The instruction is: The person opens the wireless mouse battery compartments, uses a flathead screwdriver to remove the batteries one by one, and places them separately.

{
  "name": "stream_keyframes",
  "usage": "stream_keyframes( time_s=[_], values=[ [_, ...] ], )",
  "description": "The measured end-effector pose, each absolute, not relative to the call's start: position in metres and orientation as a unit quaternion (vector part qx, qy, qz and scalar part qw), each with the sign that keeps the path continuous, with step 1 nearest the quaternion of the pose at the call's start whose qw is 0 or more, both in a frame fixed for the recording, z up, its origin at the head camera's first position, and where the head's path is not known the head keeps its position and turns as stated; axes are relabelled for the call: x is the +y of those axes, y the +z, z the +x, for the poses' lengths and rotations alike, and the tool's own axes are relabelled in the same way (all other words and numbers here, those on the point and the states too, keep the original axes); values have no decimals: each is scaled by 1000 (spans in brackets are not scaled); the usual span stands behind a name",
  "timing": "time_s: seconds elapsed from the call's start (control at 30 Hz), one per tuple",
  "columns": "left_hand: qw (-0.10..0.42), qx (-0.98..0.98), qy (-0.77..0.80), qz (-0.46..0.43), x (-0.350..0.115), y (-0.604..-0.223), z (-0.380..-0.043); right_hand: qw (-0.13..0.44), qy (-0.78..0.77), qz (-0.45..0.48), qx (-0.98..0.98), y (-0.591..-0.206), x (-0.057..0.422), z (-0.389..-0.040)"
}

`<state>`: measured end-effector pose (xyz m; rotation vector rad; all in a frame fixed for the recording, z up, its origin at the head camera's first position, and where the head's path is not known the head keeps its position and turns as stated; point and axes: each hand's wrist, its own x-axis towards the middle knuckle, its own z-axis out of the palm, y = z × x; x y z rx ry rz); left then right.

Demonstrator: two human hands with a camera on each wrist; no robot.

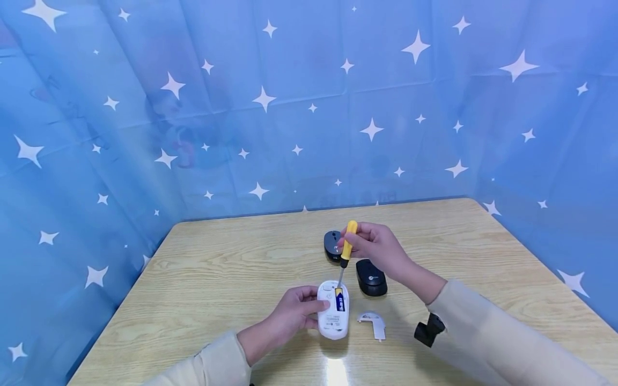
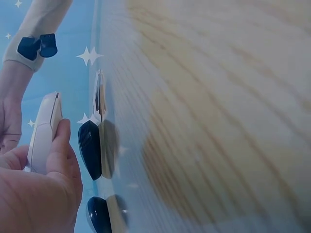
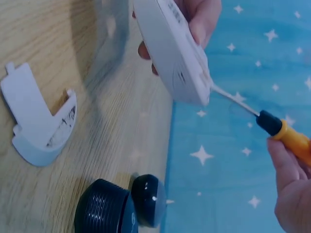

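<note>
My left hand (image 1: 298, 310) grips a white computer mouse (image 1: 332, 327) by its left side, underside up, thumb on the face. The mouse is held above the table. A blue and yellow battery (image 1: 340, 300) lies in its uncovered slot. In my right hand (image 1: 374, 244) is a screwdriver (image 1: 351, 236) with a yellow handle and black collar, pinched near the handle. Its metal tip meets the mouse at the top end of the battery; the right wrist view shows the shaft (image 3: 235, 99) reaching the mouse's edge. Exact tip contact is hidden.
An L-shaped white battery cover (image 1: 374, 323) lies on the wooden table (image 1: 217, 268) right of the white mouse. Two dark mice stand farther back: a black one (image 1: 372, 279) and a dark grey one (image 1: 332, 244), partly behind my right hand. A starry blue curtain (image 1: 309, 128) hangs behind.
</note>
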<state>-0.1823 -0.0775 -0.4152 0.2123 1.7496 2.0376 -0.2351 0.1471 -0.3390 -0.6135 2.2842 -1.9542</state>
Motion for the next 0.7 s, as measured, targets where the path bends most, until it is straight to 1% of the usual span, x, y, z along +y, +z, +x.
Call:
stream_keyframes(
  time_s=[0.2,0.43,0.7],
  values=[
    [221,631,738,84,-76,-416,-180,81,-652,-154,738,-343,149,-248],
    [223,628,741,83,-76,-418,-180,122,-674,-125,718,-350,147,-261],
    [225,629,740,83,-76,-419,-179,146,-690,-81,705,-359,146,-266]
  ],
)
